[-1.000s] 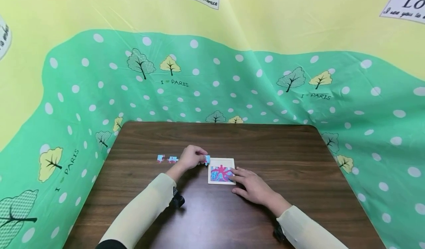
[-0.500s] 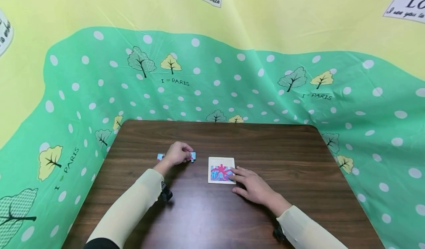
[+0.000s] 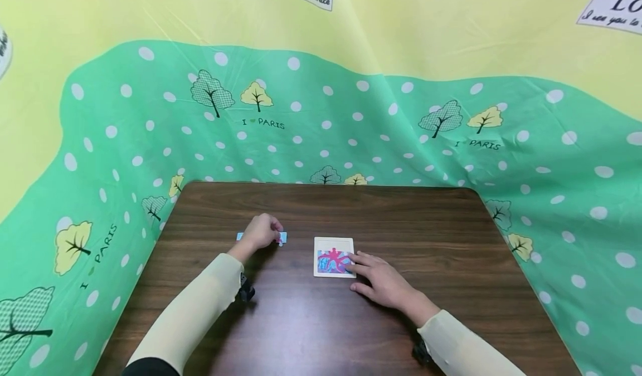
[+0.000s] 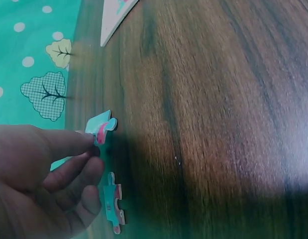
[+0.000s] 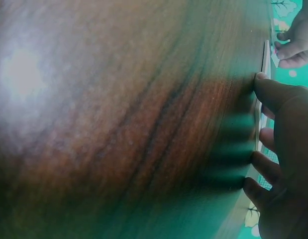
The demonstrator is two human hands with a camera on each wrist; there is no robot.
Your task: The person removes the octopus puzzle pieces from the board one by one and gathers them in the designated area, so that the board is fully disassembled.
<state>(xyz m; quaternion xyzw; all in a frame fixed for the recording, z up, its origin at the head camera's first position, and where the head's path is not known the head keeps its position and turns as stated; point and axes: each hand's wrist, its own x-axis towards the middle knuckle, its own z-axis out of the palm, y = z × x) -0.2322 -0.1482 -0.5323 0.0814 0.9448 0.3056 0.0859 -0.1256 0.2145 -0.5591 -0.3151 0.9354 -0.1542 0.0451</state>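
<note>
My left hand [image 3: 261, 232] pinches a jigsaw puzzle piece [image 3: 283, 237] between thumb and fingertips, left of the puzzle tray. In the left wrist view that blue and pink piece [image 4: 99, 123] is tilted, one edge raised. A second puzzle piece [image 4: 113, 203] lies on the table close by the curled lower fingers. The tray [image 3: 333, 241] has a pale rim; its lower part holds joined pieces with a pink octopus picture [image 3: 333, 261], while its upper strip shows bare backing. My right hand [image 3: 378, 281] rests at the tray's right side with fingers extended, fingertips over its edge.
Another blue puzzle piece [image 3: 239, 235] shows partly behind the left hand. All stands on a dark wood-grain table [image 3: 321, 320]. A green and yellow printed cloth [image 3: 326, 103] hangs beyond its back and side edges.
My left hand has carried the pinched puzzle piece leftward, from beside the tray's upper left corner to near the loose pieces. The right hand and the tray have stayed in place.
</note>
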